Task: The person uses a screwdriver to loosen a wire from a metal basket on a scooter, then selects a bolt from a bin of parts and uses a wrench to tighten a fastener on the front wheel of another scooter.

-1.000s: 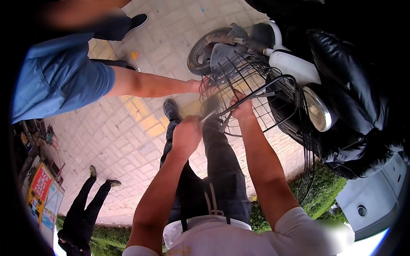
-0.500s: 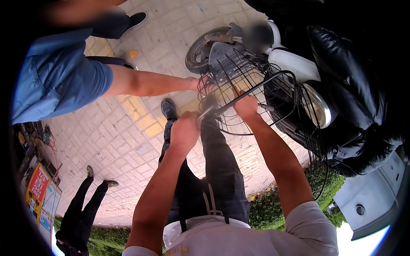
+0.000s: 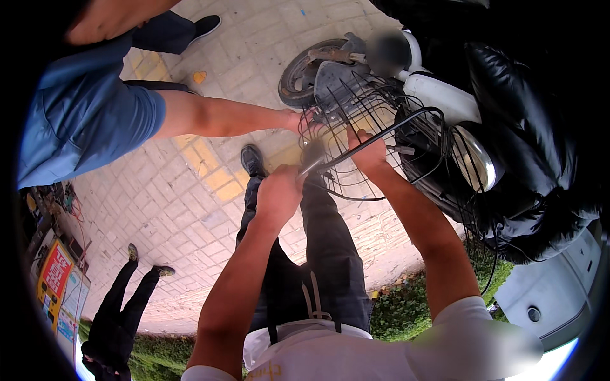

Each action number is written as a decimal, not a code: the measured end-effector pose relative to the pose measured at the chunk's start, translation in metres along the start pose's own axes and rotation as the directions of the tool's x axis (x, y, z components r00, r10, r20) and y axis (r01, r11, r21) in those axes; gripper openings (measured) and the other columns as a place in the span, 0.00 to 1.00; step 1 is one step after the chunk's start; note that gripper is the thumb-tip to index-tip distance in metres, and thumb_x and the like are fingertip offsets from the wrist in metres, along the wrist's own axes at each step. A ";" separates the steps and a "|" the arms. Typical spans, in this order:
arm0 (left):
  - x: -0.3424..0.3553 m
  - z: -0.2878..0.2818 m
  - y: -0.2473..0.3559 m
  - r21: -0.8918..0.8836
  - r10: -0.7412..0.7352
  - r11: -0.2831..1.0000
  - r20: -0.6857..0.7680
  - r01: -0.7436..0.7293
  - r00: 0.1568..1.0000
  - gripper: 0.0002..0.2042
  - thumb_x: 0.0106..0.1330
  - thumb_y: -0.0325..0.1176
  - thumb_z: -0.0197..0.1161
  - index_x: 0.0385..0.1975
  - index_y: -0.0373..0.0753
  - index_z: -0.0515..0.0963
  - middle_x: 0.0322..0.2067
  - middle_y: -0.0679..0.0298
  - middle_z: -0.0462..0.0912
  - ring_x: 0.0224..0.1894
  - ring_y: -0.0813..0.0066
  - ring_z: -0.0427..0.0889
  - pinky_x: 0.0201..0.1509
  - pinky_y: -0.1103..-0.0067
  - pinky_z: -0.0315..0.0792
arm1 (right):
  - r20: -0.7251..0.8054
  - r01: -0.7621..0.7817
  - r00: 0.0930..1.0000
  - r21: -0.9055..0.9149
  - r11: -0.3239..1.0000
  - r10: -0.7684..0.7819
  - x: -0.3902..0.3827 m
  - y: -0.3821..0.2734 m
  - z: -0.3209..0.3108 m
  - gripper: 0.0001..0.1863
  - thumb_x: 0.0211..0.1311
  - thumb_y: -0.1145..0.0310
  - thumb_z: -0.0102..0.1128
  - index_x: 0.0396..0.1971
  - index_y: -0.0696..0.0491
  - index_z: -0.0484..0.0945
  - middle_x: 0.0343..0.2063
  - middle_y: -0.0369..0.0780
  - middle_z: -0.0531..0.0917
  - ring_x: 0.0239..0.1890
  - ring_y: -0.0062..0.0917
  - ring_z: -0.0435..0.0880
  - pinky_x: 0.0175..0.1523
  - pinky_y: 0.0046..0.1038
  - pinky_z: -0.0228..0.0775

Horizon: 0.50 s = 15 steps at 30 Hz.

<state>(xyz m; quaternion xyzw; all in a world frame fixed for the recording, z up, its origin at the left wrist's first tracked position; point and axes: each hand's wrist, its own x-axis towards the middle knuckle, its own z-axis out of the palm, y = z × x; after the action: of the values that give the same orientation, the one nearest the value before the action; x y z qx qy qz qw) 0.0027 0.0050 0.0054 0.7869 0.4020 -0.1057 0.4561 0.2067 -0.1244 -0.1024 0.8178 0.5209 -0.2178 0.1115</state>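
A black wire basket point(image 3: 356, 105) lies in front of me, tilted. My left hand point(image 3: 281, 190) is closed around the end of a silver bar point(image 3: 312, 166), which lines up with a thick black bar running across the basket. What the bar's gripped end looks like is hidden in the fist. My right hand point(image 3: 368, 151) is closed on the basket's wires at its near side, thumb and a finger pointing away from me. A short grey cylinder point(image 3: 404, 150) sticks out just right of that hand. Another person's hand point(image 3: 306, 120) touches the basket's left side.
The other person, in a blue shirt point(image 3: 95, 120), stands at left. Beyond the basket are a scooter's wheel point(image 3: 295, 73) and white body point(image 3: 441, 95), with a black padded cover point(image 3: 515, 120) at right. Someone in dark clothes point(image 3: 121, 305) stands lower left, near a hedge point(image 3: 403, 311).
The basket and both my hands have shifted very slightly to the right in the picture. My grip and the other person's hold look the same.
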 end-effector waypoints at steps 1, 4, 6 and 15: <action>0.000 0.000 0.000 0.003 -0.006 1.000 0.000 0.006 1.000 0.07 0.59 0.31 0.59 0.33 0.34 0.76 0.30 0.53 0.77 0.32 0.51 0.76 0.35 0.65 0.70 | 0.008 -0.021 1.000 0.015 1.000 0.021 0.001 -0.002 0.000 0.18 0.54 0.70 0.48 0.47 0.51 0.69 0.28 0.45 0.82 0.28 0.38 0.83 0.30 0.38 0.73; 0.002 0.002 -0.002 0.005 -0.011 1.000 -0.018 0.011 1.000 0.07 0.59 0.30 0.59 0.33 0.34 0.76 0.29 0.53 0.76 0.32 0.51 0.76 0.35 0.65 0.70 | 0.205 -0.218 0.964 0.240 0.946 0.171 0.004 -0.005 -0.005 0.20 0.53 0.69 0.49 0.50 0.47 0.69 0.30 0.46 0.82 0.33 0.43 0.81 0.37 0.41 0.72; 0.002 0.003 -0.004 0.001 0.002 1.000 -0.045 -0.002 0.999 0.07 0.58 0.29 0.59 0.33 0.34 0.76 0.29 0.53 0.76 0.32 0.51 0.76 0.35 0.65 0.70 | 0.122 -0.259 0.965 0.276 0.925 0.234 0.000 -0.010 0.000 0.19 0.54 0.69 0.50 0.49 0.46 0.72 0.29 0.45 0.81 0.31 0.41 0.81 0.34 0.40 0.72; 0.002 0.007 -0.005 0.040 0.054 0.998 -0.064 -0.051 0.996 0.05 0.59 0.31 0.57 0.30 0.37 0.74 0.28 0.53 0.74 0.30 0.51 0.77 0.33 0.63 0.72 | 0.010 -0.283 0.868 0.832 0.478 0.496 0.003 -0.021 0.035 0.16 0.56 0.70 0.49 0.42 0.59 0.77 0.20 0.39 0.76 0.23 0.22 0.71 0.32 0.26 0.65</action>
<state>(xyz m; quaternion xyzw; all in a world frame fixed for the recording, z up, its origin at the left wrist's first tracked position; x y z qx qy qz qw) 0.0023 0.0013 -0.0027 0.8087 0.3938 -0.0755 0.4303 0.1809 -0.1272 -0.1338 0.8919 0.1702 -0.3027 -0.2898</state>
